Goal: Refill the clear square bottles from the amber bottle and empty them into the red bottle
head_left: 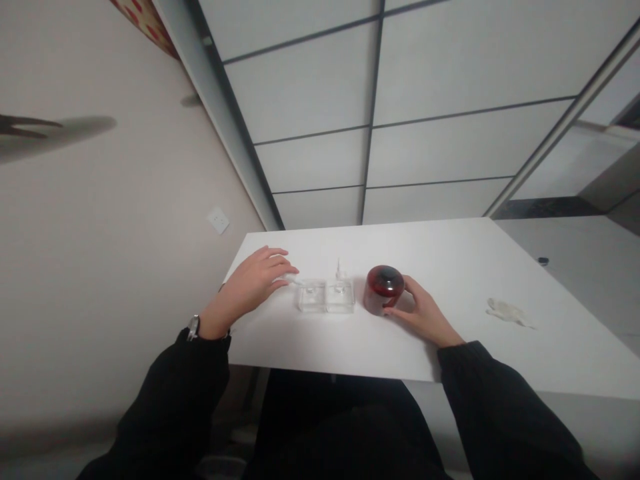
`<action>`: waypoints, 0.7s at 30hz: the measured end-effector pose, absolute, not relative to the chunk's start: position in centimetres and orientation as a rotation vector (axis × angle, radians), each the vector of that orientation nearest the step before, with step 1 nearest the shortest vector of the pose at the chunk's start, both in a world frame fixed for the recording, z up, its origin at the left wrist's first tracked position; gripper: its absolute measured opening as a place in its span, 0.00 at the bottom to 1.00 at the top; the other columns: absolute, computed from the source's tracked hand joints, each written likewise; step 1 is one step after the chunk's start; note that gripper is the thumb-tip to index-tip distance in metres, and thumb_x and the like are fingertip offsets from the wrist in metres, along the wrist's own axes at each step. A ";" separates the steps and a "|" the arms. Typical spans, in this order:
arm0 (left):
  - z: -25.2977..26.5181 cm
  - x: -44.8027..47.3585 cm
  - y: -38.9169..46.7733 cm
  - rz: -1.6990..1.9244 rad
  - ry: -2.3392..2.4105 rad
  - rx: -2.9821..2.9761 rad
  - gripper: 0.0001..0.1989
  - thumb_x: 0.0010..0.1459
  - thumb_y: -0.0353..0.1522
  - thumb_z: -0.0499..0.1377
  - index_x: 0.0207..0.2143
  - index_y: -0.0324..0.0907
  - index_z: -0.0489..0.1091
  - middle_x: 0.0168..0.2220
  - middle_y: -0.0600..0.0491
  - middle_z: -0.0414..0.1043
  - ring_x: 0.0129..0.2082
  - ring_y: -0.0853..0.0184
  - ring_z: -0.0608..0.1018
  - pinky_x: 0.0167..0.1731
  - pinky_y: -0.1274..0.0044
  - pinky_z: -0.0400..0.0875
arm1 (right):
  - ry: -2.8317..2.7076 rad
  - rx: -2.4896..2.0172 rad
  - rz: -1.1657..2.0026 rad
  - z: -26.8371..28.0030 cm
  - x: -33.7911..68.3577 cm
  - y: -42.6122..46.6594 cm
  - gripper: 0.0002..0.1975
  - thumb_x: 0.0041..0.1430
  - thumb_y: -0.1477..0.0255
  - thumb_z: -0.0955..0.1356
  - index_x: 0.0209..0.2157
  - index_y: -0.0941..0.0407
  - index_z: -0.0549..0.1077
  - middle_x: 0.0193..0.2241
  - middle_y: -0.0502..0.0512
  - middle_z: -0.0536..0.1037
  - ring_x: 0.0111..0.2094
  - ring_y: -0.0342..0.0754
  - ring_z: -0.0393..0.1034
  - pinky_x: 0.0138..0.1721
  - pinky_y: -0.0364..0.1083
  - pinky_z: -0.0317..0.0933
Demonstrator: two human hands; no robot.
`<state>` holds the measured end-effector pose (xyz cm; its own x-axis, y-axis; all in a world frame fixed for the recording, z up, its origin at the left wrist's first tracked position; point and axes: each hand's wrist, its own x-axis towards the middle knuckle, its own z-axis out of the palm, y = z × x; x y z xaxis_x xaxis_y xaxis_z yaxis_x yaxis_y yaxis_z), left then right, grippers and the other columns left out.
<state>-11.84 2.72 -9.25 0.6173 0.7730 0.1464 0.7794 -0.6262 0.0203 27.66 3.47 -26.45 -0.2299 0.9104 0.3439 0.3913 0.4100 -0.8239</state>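
My right hand [423, 313] is wrapped round the side of a dark red, shiny round jar [383, 297] with a black top, which stands on the white table [320, 343]. To its left is a clear, square two-part container [314, 301]. A small clear upright nozzle [339, 268] shows at its back. My left hand [265, 273] hovers at the container's left end, fingers stretched and apart. A pale, thin piece lies between its thumb and forefinger; whether they touch it I cannot tell.
A crumpled whitish glove-like piece [507, 312] lies on the table to the right. The wall [150, 233] with a socket [219, 220] rises close on the left. White panelled sliding doors [320, 160] stand behind the table. A small dark object [543, 261] lies beyond the right edge.
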 end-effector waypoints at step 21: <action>-9.9 -7.2 4.1 -0.251 -1.356 -2.928 0.32 0.70 0.28 0.50 0.75 0.44 0.54 0.73 0.45 0.62 0.72 0.56 0.66 0.73 0.59 0.59 | -1.831 -1.114 0.829 -25.8 27.4 3.3 0.36 0.54 0.56 0.80 0.61 0.50 0.71 0.61 0.63 0.77 0.62 0.67 0.72 0.63 0.68 0.65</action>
